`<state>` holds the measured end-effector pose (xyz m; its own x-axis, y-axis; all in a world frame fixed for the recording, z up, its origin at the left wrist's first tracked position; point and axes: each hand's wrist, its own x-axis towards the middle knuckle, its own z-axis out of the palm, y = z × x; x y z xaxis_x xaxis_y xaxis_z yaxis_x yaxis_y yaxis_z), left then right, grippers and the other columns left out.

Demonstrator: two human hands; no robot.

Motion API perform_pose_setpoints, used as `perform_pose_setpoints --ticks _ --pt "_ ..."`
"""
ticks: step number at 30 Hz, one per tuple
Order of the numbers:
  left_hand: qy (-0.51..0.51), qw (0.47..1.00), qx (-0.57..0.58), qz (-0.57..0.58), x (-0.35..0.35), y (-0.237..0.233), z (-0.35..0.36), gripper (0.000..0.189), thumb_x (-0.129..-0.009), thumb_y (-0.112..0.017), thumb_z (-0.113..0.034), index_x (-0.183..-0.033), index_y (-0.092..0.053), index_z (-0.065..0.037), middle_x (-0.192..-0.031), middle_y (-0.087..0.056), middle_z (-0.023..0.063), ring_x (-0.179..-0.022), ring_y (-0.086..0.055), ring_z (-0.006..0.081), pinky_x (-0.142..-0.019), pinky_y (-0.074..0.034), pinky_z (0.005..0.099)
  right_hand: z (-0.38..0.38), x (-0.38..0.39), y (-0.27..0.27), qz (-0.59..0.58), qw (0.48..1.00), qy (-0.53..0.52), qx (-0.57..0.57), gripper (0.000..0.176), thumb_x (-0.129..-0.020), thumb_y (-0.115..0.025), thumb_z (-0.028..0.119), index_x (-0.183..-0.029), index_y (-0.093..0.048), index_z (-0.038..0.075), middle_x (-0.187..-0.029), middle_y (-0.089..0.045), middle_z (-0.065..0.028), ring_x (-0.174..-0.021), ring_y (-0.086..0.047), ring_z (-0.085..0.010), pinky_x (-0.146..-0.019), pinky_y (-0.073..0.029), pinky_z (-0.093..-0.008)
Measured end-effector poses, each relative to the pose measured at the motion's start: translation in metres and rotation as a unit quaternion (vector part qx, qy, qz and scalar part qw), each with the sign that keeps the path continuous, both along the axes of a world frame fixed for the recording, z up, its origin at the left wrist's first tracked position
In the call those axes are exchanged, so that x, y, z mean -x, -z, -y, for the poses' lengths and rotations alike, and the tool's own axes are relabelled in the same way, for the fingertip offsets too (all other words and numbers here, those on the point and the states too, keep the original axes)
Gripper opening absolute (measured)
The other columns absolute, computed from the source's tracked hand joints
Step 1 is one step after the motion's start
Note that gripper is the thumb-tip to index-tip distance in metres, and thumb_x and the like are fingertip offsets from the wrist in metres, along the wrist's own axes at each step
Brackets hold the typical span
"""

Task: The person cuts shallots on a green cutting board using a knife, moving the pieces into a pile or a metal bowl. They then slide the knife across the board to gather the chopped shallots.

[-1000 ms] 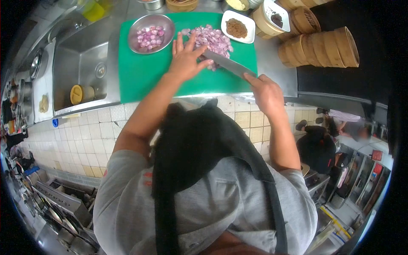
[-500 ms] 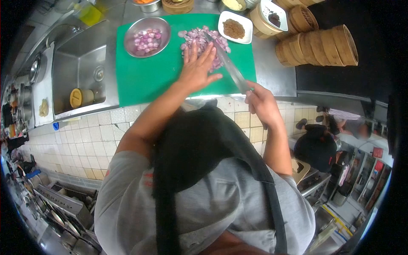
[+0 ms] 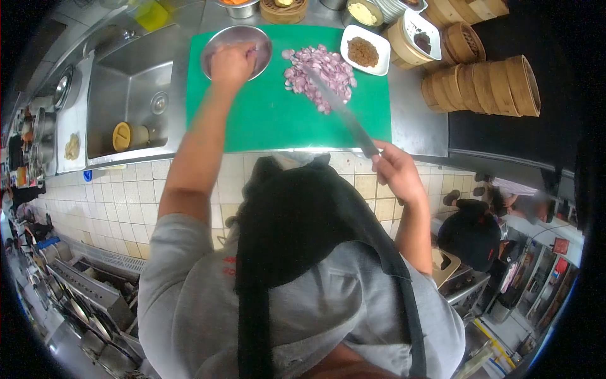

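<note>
My left hand point(image 3: 231, 65) is inside the steel bowl point(image 3: 211, 68), fingers curled around shallots point(image 3: 252, 55); only a bit of purple shows at the fingertips, and the hand hides the rest of the bowl's contents. In my right hand point(image 3: 394, 167) is the handle of a knife point(image 3: 344, 114), its long blade slanting up and left. The blade's tip rests over a pile of sliced shallots point(image 3: 331, 72) on the green cutting board point(image 3: 252, 126).
A white dish of brown minced food point(image 3: 363, 52) sits at the board's upper right corner. Bamboo steamers point(image 3: 483, 87) stand to the right. On the left is a steel sink point(image 3: 136, 101) holding a yellow-lidded container point(image 3: 123, 137). Behind me on the right, a person in black point(image 3: 468, 230) bends over.
My left hand has left the shallot pile and moved left into the steel bowl. The knife stays in my right hand over the slices. The whole view has shifted slightly.
</note>
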<state>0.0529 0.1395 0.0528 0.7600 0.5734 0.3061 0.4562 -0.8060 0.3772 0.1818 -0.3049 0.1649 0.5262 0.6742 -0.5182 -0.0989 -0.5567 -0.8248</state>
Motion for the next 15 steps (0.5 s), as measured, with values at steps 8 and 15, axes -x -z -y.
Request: perform_pose_setpoints --ticks 8,15 --pt "0.022 0.977 -0.074 -0.198 -0.021 0.009 -0.019 0.025 -0.092 -0.076 -0.027 -0.114 -0.081 -0.016 -0.117 -0.079 0.0138 -0.109 -0.073 0.0352 -0.1 -0.056 0.0481 -0.031 0.008 0.036 -0.062 0.988 -0.139 0.042 0.034 -0.105 -0.066 0.014 -0.138 -0.069 0.006 -0.083 -0.063 0.0002 -0.065 -0.054 -0.0091 -0.059 -0.047 -0.0265" --pt "-0.033 0.995 0.042 -0.08 -0.023 0.004 -0.013 0.021 -0.092 -0.077 -0.017 -0.113 -0.078 -0.014 -0.114 -0.079 0.0142 -0.097 -0.077 0.0315 -0.09 -0.061 0.0433 -0.049 0.002 0.087 -0.04 0.995 -0.07 0.051 0.034 -0.106 -0.065 0.016 -0.138 -0.066 0.005 -0.083 -0.063 -0.0012 -0.068 -0.057 -0.0107 -0.06 -0.048 -0.0279"
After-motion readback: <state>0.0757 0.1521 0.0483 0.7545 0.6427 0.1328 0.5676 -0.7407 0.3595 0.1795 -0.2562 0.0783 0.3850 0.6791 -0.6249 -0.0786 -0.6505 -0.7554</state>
